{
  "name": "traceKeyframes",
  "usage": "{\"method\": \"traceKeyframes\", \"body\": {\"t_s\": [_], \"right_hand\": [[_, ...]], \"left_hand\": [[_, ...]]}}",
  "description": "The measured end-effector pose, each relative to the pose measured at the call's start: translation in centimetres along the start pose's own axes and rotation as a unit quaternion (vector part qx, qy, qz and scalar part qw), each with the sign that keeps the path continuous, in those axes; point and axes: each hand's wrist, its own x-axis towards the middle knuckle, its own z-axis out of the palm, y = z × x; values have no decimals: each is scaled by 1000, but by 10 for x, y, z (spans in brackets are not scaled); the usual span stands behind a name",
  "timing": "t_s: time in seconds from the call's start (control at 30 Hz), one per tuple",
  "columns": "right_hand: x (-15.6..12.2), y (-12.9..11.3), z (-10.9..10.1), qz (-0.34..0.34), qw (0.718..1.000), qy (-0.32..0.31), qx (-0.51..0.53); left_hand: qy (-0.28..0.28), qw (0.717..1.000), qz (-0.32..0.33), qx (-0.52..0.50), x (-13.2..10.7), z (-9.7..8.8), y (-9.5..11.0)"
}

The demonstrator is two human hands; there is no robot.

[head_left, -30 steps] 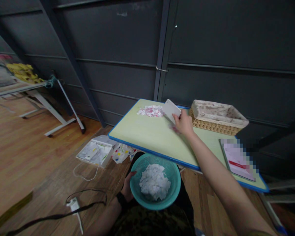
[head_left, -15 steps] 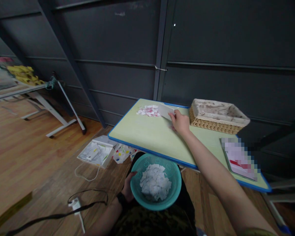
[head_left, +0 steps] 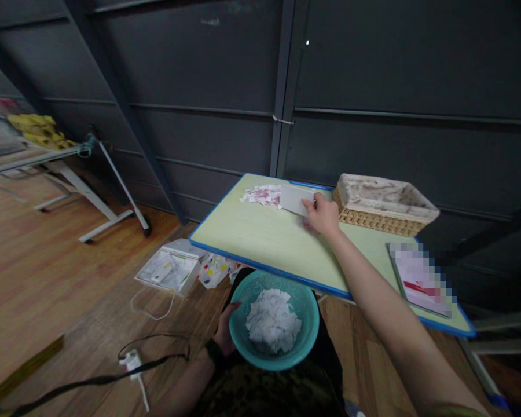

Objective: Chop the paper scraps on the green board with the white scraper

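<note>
My left hand (head_left: 226, 330) is closed on the left rim of a teal plastic basket (head_left: 310, 341), which rests on my lap. White paper scraps (head_left: 273, 321) are heaped inside it. My right hand (head_left: 323, 213) pinches the right end of a flat, pale grey card (head_left: 296, 198) above the table (head_left: 260, 237). Against the card's left edge lies a pile of white and pink paper scraps (head_left: 261, 195). Beneath the right hand there is a small reddish patch, too blurred to make out.
A lined wicker basket (head_left: 377, 220) stands at the table's back right. Nearer is a partly pixelated flat item (head_left: 417, 284). An open white box (head_left: 169, 272) and a power strip (head_left: 132, 362) with cables lie on the floor at left. A dark panelled wall (head_left: 208, 69) rises behind.
My right hand has shifted slightly to the right with the card, and more of the card's face shows. My left hand keeps its hold on the teal basket.
</note>
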Motion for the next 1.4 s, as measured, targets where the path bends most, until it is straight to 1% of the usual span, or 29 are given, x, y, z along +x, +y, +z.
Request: {"method": "traceKeyframes", "body": {"t_s": [0.2, 0.4, 0.63, 0.77, 0.87, 1.03, 1.23, 1.4], "right_hand": [[4, 4, -3, 24, 999, 32, 0], [2, 6, -4, 22, 999, 14, -25], [1, 5, -4, 12, 999, 29, -9], [0, 5, -4, -5, 1000, 16, 5], [0, 4, -5, -5, 1000, 24, 15], [-2, 2, -7, 0, 1000, 15, -20], [-3, 0, -7, 8, 999, 12, -33], [-2, 1, -6, -1, 1000, 3, -19]], "left_hand": [[-17, 1000, -9, -10, -1, 0, 1], [-25, 1000, -7, -13, 1, -4, 0], [-17, 1000, -11, -11, 2, -4, 0], [-33, 999, -12, -15, 2, -4, 0], [-42, 999, -19, -17, 3, -5, 1], [-34, 999, -17, -19, 5, -6, 1], [-45, 999, -10, -25, 7, -9, 0], [-17, 1000, -4, -15, 4, -6, 1]]}}
